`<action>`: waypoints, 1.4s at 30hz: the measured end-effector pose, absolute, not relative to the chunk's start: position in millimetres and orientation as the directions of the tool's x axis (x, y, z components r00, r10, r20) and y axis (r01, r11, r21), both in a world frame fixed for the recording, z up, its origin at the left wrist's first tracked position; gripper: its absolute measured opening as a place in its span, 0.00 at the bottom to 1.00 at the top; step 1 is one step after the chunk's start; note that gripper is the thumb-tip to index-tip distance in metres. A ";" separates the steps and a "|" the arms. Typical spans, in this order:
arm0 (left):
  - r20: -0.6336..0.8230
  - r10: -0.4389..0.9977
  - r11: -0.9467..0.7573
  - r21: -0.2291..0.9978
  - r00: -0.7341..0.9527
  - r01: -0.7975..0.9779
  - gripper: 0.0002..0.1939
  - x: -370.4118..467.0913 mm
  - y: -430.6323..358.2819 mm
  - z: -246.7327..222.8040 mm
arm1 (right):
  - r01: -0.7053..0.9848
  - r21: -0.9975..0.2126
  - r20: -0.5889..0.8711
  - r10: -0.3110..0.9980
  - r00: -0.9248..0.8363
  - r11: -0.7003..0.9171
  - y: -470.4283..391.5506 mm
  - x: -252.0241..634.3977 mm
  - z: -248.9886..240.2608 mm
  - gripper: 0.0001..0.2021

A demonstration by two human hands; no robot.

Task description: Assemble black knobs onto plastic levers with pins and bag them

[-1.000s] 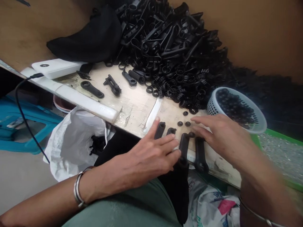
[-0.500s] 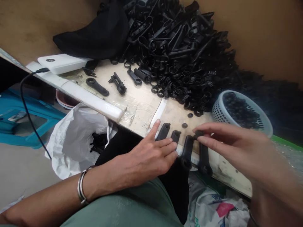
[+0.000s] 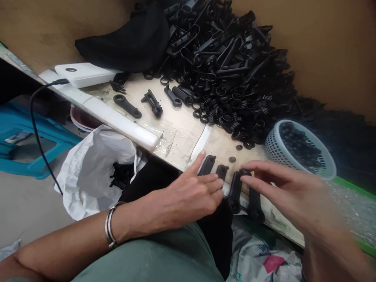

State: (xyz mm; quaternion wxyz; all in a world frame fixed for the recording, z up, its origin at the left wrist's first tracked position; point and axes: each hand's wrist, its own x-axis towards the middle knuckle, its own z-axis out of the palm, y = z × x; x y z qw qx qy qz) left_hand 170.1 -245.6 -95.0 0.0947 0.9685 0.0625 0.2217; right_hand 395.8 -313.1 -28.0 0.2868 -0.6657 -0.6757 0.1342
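Observation:
Along the table's front edge lie several black plastic arm-shaped parts in a row. My left hand [image 3: 194, 196] rests over the left ones with fingers stretched out, the fingertips on the second arm part [image 3: 222, 171]. Beside its index finger is the first arm part [image 3: 207, 165]. My right hand [image 3: 284, 192] pinches a small black round cap [image 3: 244, 172] between thumb and index finger, at the upper end of the third arm part [image 3: 235, 192]. The fourth arm part [image 3: 255, 205] lies under the right fingers, its top partly hidden. Two loose round caps [image 3: 232, 159] sit just behind the row.
A large heap of black plastic parts [image 3: 217, 66] fills the back. A pale-blue basket [image 3: 272, 147] of small black pieces stands at right. A white power bank [image 3: 88, 74] with a cable lies at left. Below hangs a white sack [image 3: 79, 176]; a blue stool [image 3: 41, 149] stands left.
My right hand has shifted slightly left with the cap, closer to the third arm part's upper end. My left hand stays over the left parts. The view has shifted a little.

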 end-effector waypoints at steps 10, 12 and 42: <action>0.433 0.152 -0.981 0.175 0.888 0.083 0.09 171.4 -246.3 -98.0 | 0.949 0.028 0.224 0.923 -0.313 0.315 -299.3 388.3 -47.1 0.12; 0.433 0.147 -0.982 0.168 0.889 0.080 0.10 170.9 -246.1 -97.0 | 0.941 0.050 0.220 0.915 -0.338 0.335 -298.1 385.3 -45.0 0.13; 0.409 0.153 -0.976 0.205 0.900 0.073 0.08 169.0 -245.1 -92.9 | 0.965 -0.090 0.166 0.959 -0.231 0.248 -293.2 438.6 -35.0 0.22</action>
